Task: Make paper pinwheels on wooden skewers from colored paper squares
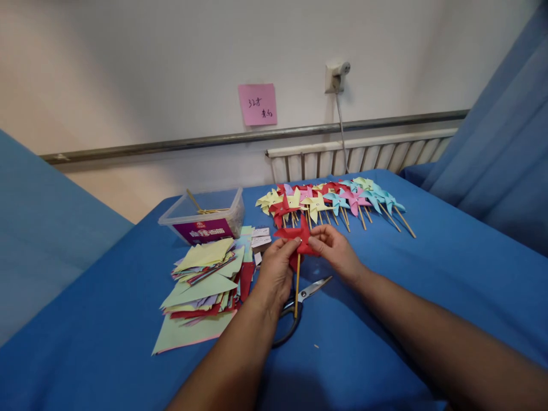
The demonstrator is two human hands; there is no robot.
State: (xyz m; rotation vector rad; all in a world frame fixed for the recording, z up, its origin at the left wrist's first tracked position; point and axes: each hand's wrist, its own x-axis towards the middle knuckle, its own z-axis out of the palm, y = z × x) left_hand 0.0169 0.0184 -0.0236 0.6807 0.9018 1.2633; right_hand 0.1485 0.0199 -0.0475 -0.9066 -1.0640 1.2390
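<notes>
Fingers of both hands pinch a red paper pinwheel above the blue table: the left hand grips its left edge and the thin wooden stick hanging below, the right hand nips its right edge. Scissors lie just under the stick. A stack of coloured paper sits left; finished pinwheels lie in a row farther off, right of a clear plastic box.

This looks like a plain room set up for craft work: a counter under blue cloth against a white wall with a radiator, a wall socket, a pink note and blue curtains.
</notes>
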